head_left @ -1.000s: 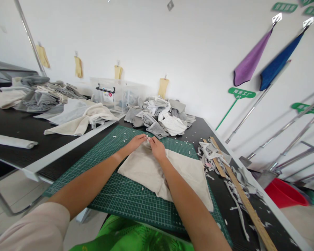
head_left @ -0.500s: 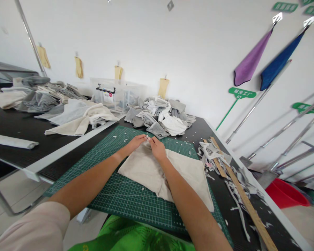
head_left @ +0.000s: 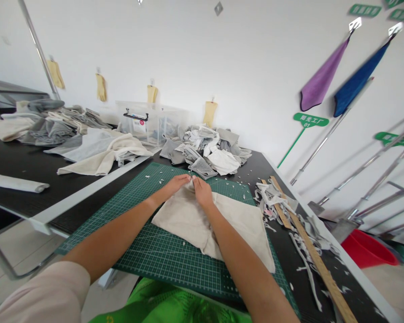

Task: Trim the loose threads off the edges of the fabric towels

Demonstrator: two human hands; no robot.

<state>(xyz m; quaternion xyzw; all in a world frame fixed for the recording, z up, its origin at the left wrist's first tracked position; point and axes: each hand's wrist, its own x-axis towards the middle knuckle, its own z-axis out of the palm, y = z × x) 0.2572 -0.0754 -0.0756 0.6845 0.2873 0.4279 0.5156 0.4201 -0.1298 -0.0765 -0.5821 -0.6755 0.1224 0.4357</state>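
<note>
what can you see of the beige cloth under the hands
The beige cloth is a soft, matte piece of woven-looking fabric, creased and lying roughly flat. It narrows to a gathered, rumpled top end and widens toward the person, with a pointed corner at the lower right. It lies on a green grid cutting mat. The left hand and right hand touch the top end, and the right forearm passes over it.
</note>
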